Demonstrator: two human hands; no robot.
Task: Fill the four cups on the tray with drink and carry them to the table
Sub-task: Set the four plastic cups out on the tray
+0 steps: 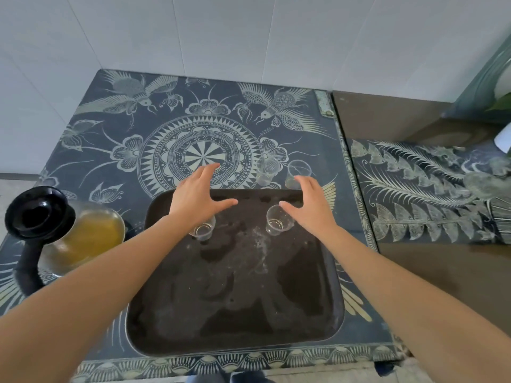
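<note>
A dark rectangular tray (235,313) lies on a patterned blue cloth. Two clear plastic cups stand on its far part: one on the left (203,230) partly under my left wrist, and one on the right (276,223) beside my right thumb. Two more clear cups stand on the cloth beyond the tray's far right corner, one (266,171) left of the other (298,172). My left hand (197,193) and my right hand (309,203) hover spread over the tray's far edge, holding nothing. A glass jug (88,239) of yellow drink with a black lid stands left of the tray.
White tiled walls close the back and the left. To the right a brown counter (387,114) carries another patterned cloth (431,189), a glass vessel (486,87) and a white object (504,138) at the frame's edge.
</note>
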